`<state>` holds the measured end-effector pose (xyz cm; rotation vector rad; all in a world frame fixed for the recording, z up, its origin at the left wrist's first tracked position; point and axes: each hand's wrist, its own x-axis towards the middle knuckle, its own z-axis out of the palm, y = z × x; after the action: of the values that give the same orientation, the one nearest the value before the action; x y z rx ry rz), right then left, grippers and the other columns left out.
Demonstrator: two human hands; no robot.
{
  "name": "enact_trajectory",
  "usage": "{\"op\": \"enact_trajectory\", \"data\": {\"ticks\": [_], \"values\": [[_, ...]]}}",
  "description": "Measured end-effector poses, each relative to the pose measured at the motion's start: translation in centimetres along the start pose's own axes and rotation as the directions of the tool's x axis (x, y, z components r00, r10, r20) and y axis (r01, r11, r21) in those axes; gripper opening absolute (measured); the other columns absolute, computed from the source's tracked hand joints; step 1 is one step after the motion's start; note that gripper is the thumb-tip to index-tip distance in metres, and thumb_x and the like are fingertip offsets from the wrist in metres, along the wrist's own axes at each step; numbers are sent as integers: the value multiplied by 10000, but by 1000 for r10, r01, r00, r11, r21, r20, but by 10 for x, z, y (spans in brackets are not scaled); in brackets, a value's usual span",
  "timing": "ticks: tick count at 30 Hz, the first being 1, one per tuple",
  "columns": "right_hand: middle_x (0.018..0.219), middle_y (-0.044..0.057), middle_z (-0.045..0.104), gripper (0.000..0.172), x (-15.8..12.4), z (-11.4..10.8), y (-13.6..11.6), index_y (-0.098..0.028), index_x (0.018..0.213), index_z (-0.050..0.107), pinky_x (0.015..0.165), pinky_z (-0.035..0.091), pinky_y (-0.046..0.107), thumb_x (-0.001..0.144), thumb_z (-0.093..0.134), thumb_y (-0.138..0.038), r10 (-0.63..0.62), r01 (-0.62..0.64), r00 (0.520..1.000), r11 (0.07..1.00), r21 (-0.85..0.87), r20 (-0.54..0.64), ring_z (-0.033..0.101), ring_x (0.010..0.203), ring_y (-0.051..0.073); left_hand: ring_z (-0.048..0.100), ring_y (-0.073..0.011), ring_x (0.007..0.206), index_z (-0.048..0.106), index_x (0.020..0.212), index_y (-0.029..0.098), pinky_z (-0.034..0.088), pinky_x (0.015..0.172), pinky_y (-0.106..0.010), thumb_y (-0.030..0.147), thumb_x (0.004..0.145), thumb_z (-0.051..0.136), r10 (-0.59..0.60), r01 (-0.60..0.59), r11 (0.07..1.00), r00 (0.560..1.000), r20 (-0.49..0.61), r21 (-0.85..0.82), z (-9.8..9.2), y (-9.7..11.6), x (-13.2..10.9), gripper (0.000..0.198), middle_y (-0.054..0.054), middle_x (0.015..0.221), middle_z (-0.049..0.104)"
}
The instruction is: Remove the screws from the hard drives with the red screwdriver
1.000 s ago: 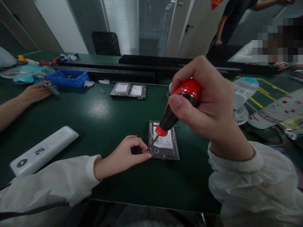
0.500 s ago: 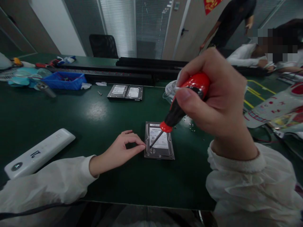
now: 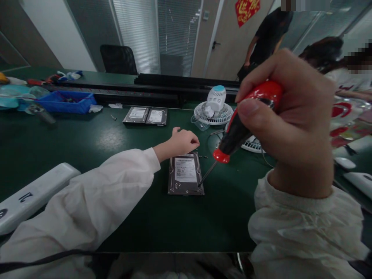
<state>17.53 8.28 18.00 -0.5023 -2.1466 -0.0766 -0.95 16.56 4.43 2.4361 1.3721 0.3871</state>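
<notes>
A hard drive (image 3: 186,188) with a white label lies flat on the green table in front of me. My right hand (image 3: 293,104) is wrapped round a screwdriver (image 3: 236,130) with a red and black handle. The screwdriver slants down left, its tip at the drive's lower right edge. Over the drive's far edge is my left hand (image 3: 183,142), thumb and fingertips brought together; anything between them is too small to make out. Several tiny screws (image 3: 203,157) lie just beyond the drive, close to those fingertips.
Two more hard drives (image 3: 145,116) lie side by side farther back. Behind the screwdriver stands a white fan (image 3: 216,104). A blue tray (image 3: 68,102) is at the back left, a long white device (image 3: 37,193) at the left. Other people (image 3: 266,38) are at the back right.
My left hand has gone from the drive's left edge to above its far edge. The screwdriver tip has shifted from the drive's left side to its lower right edge. The view has turned right.
</notes>
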Motion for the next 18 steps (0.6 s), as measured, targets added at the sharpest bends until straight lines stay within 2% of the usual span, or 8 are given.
{"op": "enact_trajectory", "data": {"ticks": [5,9,12,14,16,18], "values": [[842,2,483,174,1,0,-2,-203,894,559,751,427,326,1001,578,-339,-15,15,1000,1000,10,10,468,748,127,669,-318,1002,796,887,172,269,1183,-602,302,972,595,-9,10,1000,999,43,-28,6,1,13,254,-68,832,727],[841,4,504,163,0,0,-1,-212,896,566,752,446,331,995,586,-339,-6,7,1000,1000,-13,19,457,724,131,684,-309,1037,797,923,180,328,1153,-590,305,998,567,12,-11,998,1000,9,-61,0,0,1,272,-72,928,754],[845,-2,491,174,-1,1,0,-197,917,570,775,452,327,1006,587,-346,-3,4,1000,1000,-24,29,482,754,128,688,-276,1063,789,1047,173,430,1084,-516,271,1011,551,20,-28,995,997,-78,-100,-9,-1,-25,260,-86,1056,774],[857,-9,491,172,-2,1,1,-198,936,576,789,450,320,1014,596,-350,23,-21,999,999,-38,39,481,759,119,702,-247,1036,771,1102,162,514,975,-426,247,982,586,3,-56,962,981,-195,-268,-15,-2,-51,236,-94,1106,777],[879,-14,502,170,-2,2,2,-195,959,583,782,439,307,1017,605,-353,48,-46,997,998,-34,59,462,749,105,707,-229,991,740,1136,160,553,874,-374,259,968,598,-82,-26,885,974,-211,-466,-16,-4,-81,241,-88,1104,766],[909,-14,513,151,-1,4,3,-187,987,585,770,426,296,1016,610,-334,51,-50,995,999,-7,87,441,745,94,698,-224,954,724,1081,167,556,830,-361,220,921,598,-185,27,815,959,-215,-580,-14,-5,-112,210,-67,1020,748]]}}
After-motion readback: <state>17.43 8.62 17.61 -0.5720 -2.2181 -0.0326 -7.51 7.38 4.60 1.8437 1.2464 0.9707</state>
